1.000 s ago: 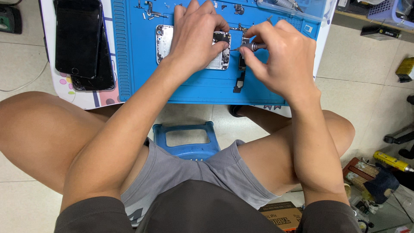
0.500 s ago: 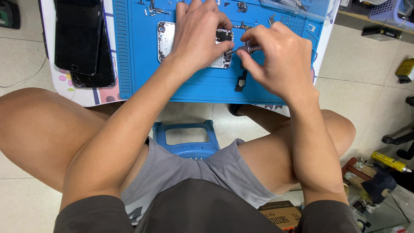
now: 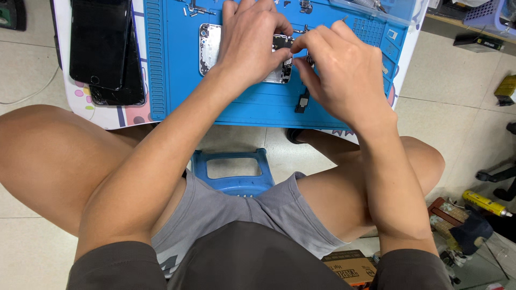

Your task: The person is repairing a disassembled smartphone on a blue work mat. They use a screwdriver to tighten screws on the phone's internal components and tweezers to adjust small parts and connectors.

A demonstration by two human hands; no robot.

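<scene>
Pressing down with your left hand (image 3: 252,43), fingers spread flat, you pin one opened phone chassis (image 3: 210,47) to the blue work mat (image 3: 177,80); its silver frame shows to the left of that hand.

- Right hand (image 3: 338,75): fingers pinched together at the chassis edge, touching the left fingertips; what they grip is too small to tell.
- Small black part (image 3: 302,101), one: on the mat just below your right hand.
- Dark phone screens (image 3: 105,45), two, stacked: well left of your left hand, off the mat.
- Blue plastic stool (image 3: 236,172), one: beneath your forearms, between your knees.
- Brown cardboard box (image 3: 352,267), one, printed top: on the floor by your right elbow.
- Yellow tube (image 3: 484,203), one: on the floor, far right of your right arm.
</scene>
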